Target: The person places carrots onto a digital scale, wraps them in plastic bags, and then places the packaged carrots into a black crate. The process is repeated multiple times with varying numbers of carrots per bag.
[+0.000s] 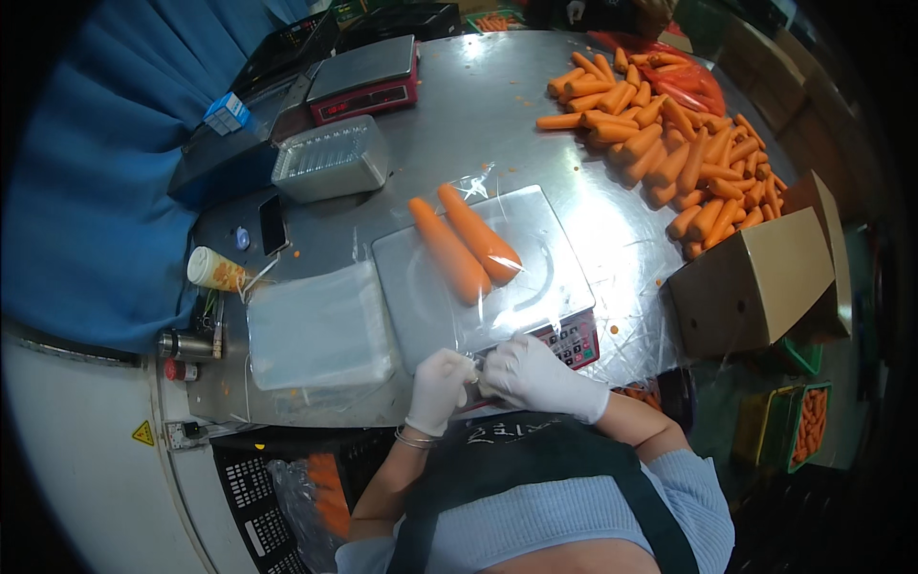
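Observation:
Two large carrots (466, 244) lie side by side in a clear plastic bag (470, 316) on the metal pan of a digital scale (409, 316). Its gathered end reaches toward me, where my left hand (439, 387) and my right hand (534, 377), both in white gloves, pinch it close together at the scale's near edge. My right hand partly covers the scale's keypad (574, 346). Left of the scale lies a stack of flat clear plastic bags (315, 330). The exact finger grip on the bag is small and partly hidden.
A heap of loose carrots (667, 143) covers the table's far right, beside a cardboard box (753, 280). At the far left stand a second scale (366, 68), a stack of clear trays (330, 158), a phone (273, 224) and a paper cup (215, 269). A black crate (258, 495) sits below the table.

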Motion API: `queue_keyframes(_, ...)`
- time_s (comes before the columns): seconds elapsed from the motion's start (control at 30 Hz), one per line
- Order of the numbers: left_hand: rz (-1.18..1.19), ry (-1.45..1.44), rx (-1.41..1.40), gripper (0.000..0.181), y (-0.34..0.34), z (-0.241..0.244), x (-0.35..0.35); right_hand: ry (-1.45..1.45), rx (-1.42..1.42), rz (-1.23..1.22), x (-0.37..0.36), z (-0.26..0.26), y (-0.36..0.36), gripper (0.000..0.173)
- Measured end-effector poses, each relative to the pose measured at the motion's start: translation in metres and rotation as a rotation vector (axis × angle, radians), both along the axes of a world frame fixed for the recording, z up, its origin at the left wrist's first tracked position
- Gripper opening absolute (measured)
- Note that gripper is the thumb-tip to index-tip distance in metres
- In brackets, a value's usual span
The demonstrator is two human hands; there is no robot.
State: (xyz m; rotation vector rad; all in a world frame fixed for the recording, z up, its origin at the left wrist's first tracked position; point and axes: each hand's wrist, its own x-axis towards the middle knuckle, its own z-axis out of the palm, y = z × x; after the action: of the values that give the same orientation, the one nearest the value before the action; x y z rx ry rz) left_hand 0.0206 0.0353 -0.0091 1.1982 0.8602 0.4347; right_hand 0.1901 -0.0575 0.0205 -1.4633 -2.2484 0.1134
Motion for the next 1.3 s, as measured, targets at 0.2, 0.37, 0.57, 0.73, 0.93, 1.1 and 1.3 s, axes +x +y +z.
queue_keyframes(0.2,-0.055,0.088,-0.094,0.007,0.004,0.017,-0.008,0.422,0.005,-0.551,0.073,0.026,-0.078,0.010)
queue_keyframes(0.37,-0.088,0.086,-0.033,0.009,0.002,0.019,-0.005,0.383,0.083,-0.202,0.030,0.023,-0.048,0.023)
queue_keyframes(0.57,-0.051,0.094,0.018,0.010,-0.001,0.018,-0.001,0.139,-0.123,-0.096,-0.010,0.000,-0.002,0.017)
queue_keyframes(0.73,-0.107,0.137,-0.064,0.009,-0.003,0.019,-0.005,0.910,0.258,-0.392,0.066,0.022,-0.087,0.009)
queue_keyframes(0.93,-0.144,0.238,-0.026,0.014,0.013,0.024,-0.028,0.556,1.065,-1.406,0.140,0.026,-0.218,0.008)
queue_keyframes(1.1,-0.136,0.179,1.175,0.030,0.042,0.011,-0.021,-0.198,-0.473,-0.840,0.123,0.030,-0.121,0.024)
queue_keyframes(1.3,-0.531,-0.059,1.669,0.034,0.059,0.001,-0.006,-0.018,0.349,-0.223,0.150,-0.018,-0.029,0.029)
